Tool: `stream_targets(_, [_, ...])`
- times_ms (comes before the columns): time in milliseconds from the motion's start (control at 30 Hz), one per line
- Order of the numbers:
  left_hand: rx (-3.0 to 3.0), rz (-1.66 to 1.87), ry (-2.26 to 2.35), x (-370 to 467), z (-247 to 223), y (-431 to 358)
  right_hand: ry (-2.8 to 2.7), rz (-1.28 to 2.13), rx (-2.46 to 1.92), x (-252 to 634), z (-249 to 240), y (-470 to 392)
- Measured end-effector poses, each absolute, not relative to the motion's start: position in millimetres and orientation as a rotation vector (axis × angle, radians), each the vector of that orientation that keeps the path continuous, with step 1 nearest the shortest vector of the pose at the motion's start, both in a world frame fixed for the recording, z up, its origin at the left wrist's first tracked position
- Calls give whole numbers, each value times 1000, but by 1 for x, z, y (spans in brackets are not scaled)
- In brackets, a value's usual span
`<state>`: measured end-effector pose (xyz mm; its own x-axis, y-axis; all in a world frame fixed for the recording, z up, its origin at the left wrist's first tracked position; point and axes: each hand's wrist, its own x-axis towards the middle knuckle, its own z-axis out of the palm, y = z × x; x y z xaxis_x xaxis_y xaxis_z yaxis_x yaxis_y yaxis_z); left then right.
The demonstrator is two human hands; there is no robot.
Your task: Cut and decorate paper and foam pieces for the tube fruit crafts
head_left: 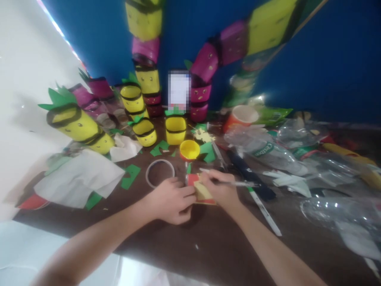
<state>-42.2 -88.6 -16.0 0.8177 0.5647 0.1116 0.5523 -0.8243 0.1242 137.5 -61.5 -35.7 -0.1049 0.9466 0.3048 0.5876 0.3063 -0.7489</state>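
Note:
A small red and cream piece, perhaps card or part of a paper cup, lies between my hands on the brown table. My left hand has its fingers curled against the left edge of this piece. My right hand is closed over its right side, with a slim pen sticking out to the right from the fingers. Both fingertips areas are blurred. Just beyond stands a small yellow cup. A roll of tape lies beside my left hand.
Yellow pots with drawn faces and green leaves stand behind. Green paper scraps and white tissue lie left. At right are plastic bottles, a white-handled cutter or marker and a red-white paper cup.

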Motion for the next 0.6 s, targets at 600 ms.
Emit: stream_targets(600, [2910,236,897,-43,-16,-89,-1815,518,-1458,139,-39,-64])
